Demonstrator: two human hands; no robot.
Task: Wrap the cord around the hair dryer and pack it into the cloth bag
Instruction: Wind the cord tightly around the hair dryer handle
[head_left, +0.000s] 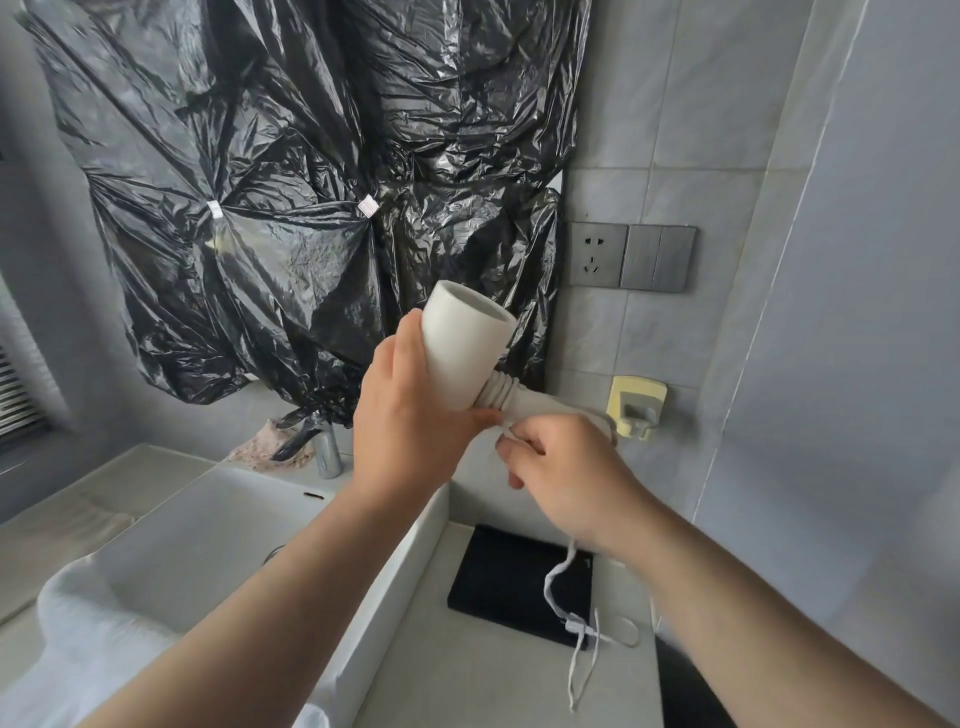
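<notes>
I hold a white hair dryer (460, 348) up in front of the wall, its open barrel pointing up and right. My left hand (410, 415) grips the barrel from the left. Several turns of white cord (501, 392) sit coiled around the top of the handle. My right hand (561, 475) pinches the cord just below the handle, fingers closed on it. A black cloth bag (511, 584) lies flat on the counter below my hands, with a thin white drawstring (576, 631) trailing over its right edge.
A white sink basin (208, 525) with a chrome tap (327, 457) lies at the left. Black plastic sheeting (291, 182) covers the wall behind. A wall socket and switch panel (631, 254) and a yellowish wall holder (636, 408) are at the right.
</notes>
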